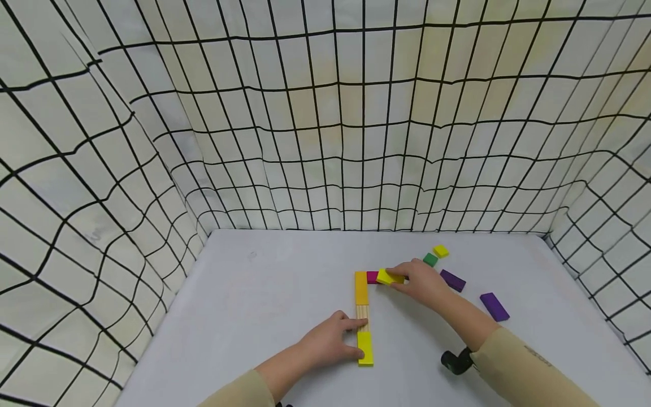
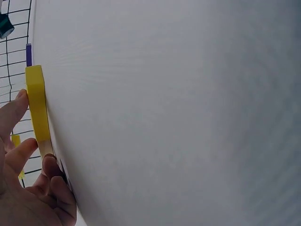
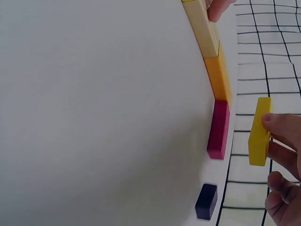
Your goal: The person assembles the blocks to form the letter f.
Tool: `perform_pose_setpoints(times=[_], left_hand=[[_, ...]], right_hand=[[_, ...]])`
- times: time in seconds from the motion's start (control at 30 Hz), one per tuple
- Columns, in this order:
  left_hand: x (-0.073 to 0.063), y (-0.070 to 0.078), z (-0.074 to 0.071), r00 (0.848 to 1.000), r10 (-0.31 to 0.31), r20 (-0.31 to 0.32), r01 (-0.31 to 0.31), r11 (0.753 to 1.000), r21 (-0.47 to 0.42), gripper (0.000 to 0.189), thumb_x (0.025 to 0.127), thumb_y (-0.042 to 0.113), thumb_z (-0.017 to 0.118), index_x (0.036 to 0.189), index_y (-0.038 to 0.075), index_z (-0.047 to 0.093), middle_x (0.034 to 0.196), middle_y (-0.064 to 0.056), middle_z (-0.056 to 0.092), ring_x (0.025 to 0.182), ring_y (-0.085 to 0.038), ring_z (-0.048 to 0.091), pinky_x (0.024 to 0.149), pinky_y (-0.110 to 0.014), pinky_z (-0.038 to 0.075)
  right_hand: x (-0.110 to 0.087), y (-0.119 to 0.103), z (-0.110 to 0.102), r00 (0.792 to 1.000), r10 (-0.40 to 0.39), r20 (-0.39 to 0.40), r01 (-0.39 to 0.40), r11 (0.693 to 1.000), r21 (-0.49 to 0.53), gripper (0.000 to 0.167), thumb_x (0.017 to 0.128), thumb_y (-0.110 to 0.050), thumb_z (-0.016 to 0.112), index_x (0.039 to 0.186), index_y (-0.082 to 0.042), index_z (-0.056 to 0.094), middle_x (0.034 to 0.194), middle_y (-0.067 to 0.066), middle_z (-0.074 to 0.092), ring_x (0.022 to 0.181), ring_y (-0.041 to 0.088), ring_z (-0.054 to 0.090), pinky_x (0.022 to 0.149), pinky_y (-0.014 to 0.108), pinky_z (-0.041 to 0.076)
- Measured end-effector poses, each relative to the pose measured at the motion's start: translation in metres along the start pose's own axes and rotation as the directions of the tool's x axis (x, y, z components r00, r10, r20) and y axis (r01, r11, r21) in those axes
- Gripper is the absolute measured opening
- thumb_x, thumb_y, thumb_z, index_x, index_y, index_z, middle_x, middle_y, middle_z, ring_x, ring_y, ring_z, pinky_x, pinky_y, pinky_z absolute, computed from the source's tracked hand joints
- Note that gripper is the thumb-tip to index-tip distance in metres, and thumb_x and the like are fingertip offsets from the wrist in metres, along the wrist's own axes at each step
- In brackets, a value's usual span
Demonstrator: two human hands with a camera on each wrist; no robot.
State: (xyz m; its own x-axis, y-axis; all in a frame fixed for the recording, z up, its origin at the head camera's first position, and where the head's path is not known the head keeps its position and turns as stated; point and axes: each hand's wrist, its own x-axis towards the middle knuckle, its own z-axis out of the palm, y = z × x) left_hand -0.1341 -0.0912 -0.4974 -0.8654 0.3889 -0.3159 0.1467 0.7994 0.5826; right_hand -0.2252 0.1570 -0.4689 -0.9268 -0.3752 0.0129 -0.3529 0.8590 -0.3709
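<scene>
My left hand (image 1: 333, 342) rests at a row of flat blocks on the table, its index finger on a plain wooden block (image 1: 362, 317) and its thumb on a yellow block (image 1: 365, 347) at the near end. An orange block (image 1: 361, 288) continues the row away from me. A magenta block (image 3: 219, 129) extends to the right from its far end. My right hand (image 1: 419, 280) pinches another yellow block (image 3: 258, 134) between thumb and fingers. In the right wrist view this block is apart from the magenta one.
Beyond the right hand lie a green block (image 1: 430, 259) and a small yellow block (image 1: 441, 251). Two purple blocks, one nearer the hand (image 1: 452, 280) and one farther right (image 1: 494, 307), lie on the white table (image 1: 244, 294). Black netting (image 1: 335, 124) over pale sheets surrounds the table's back and sides.
</scene>
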Motion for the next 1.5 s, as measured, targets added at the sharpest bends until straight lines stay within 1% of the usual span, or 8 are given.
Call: perform_pose_setpoints(times=[0.1, 0.17, 0.33, 0.6, 0.9, 1.03, 1.23, 1.5], left_hand=[[0.001, 0.001, 0.0, 1.0, 0.009, 0.0, -0.009, 1.0, -0.001, 0.064, 0.076, 0.043, 0.084, 0.136, 0.037, 0.061, 0.108, 0.003, 0.052, 0.086, -0.012, 0.05, 0.078, -0.032, 0.047], [0.001, 0.001, 0.0, 1.0, 0.013, 0.0, -0.013, 1.0, 0.0, 0.065, 0.076, 0.043, 0.084, 0.136, 0.037, 0.061, 0.108, 0.003, 0.052, 0.085, -0.012, 0.05, 0.077, -0.031, 0.046], [0.004, 0.0, 0.002, 1.0, 0.02, 0.006, -0.02, 1.0, 0.002, 0.064, 0.076, 0.043, 0.084, 0.136, 0.036, 0.061, 0.108, 0.003, 0.051, 0.086, -0.012, 0.05, 0.079, -0.032, 0.046], [0.004, 0.002, 0.0, 1.0, 0.014, 0.026, -0.014, 1.0, -0.001, 0.063, 0.078, 0.044, 0.083, 0.136, 0.037, 0.061, 0.108, 0.003, 0.051, 0.087, -0.012, 0.05, 0.079, -0.031, 0.046], [0.002, 0.002, 0.0, 1.0, 0.012, 0.026, -0.012, 1.0, -0.002, 0.063, 0.078, 0.042, 0.084, 0.136, 0.037, 0.061, 0.106, 0.003, 0.051, 0.086, -0.012, 0.049, 0.078, -0.029, 0.046], [0.001, 0.0, 0.0, 0.999, 0.025, 0.022, -0.025, 1.0, 0.0, 0.063, 0.078, 0.042, 0.083, 0.137, 0.036, 0.061, 0.107, 0.003, 0.051, 0.085, -0.011, 0.049, 0.078, -0.028, 0.046], [0.001, -0.001, 0.0, 0.999, 0.035, 0.018, -0.035, 0.999, -0.008, 0.063, 0.078, 0.042, 0.083, 0.137, 0.035, 0.061, 0.106, 0.004, 0.051, 0.085, -0.01, 0.049, 0.077, -0.027, 0.045], [-0.001, 0.0, -0.001, 1.0, 0.025, 0.011, -0.025, 1.0, -0.008, 0.064, 0.078, 0.042, 0.083, 0.137, 0.035, 0.06, 0.106, 0.004, 0.051, 0.085, -0.011, 0.049, 0.077, -0.027, 0.045]], right_hand=[[0.013, -0.011, 0.003, 0.999, -0.032, 0.013, 0.032, 0.999, -0.002, 0.038, 0.087, -0.031, 0.077, 0.123, -0.021, 0.072, 0.115, -0.005, 0.071, 0.105, 0.019, 0.06, 0.092, 0.039, 0.05], [0.021, -0.018, 0.006, 0.999, -0.049, 0.02, 0.049, 0.999, -0.004, 0.037, 0.087, -0.032, 0.077, 0.123, -0.023, 0.072, 0.115, -0.006, 0.071, 0.101, 0.017, 0.059, 0.09, 0.037, 0.05], [0.04, -0.035, 0.015, 0.994, -0.091, 0.06, 0.091, 0.996, -0.007, 0.037, 0.088, -0.033, 0.076, 0.124, -0.026, 0.072, 0.116, -0.008, 0.07, 0.09, 0.011, 0.051, 0.081, 0.028, 0.047], [0.062, -0.058, 0.031, 0.985, -0.123, 0.124, 0.126, 0.992, -0.018, 0.037, 0.09, -0.033, 0.073, 0.127, -0.03, 0.07, 0.12, -0.011, 0.069, 0.092, 0.011, 0.05, 0.081, 0.027, 0.046], [0.075, -0.066, 0.046, 0.98, -0.107, 0.165, 0.119, 0.991, -0.063, 0.035, 0.091, -0.034, 0.072, 0.127, -0.032, 0.07, 0.12, -0.011, 0.068, 0.098, 0.013, 0.053, 0.09, 0.031, 0.047], [0.079, -0.069, 0.051, 0.976, -0.097, 0.193, 0.113, 0.991, -0.072, 0.037, 0.091, -0.035, 0.072, 0.127, -0.032, 0.069, 0.121, -0.009, 0.068, 0.096, 0.014, 0.052, 0.089, 0.032, 0.047], [0.081, -0.07, 0.054, 0.976, -0.103, 0.194, 0.124, 0.987, -0.1, 0.038, 0.09, -0.037, 0.074, 0.127, -0.032, 0.069, 0.12, -0.009, 0.068, 0.091, 0.013, 0.049, 0.083, 0.029, 0.046], [0.083, -0.071, 0.053, 0.973, -0.103, 0.206, 0.128, 0.985, -0.112, 0.038, 0.09, -0.036, 0.073, 0.127, -0.032, 0.069, 0.118, -0.008, 0.068, 0.091, 0.014, 0.05, 0.084, 0.03, 0.046]])
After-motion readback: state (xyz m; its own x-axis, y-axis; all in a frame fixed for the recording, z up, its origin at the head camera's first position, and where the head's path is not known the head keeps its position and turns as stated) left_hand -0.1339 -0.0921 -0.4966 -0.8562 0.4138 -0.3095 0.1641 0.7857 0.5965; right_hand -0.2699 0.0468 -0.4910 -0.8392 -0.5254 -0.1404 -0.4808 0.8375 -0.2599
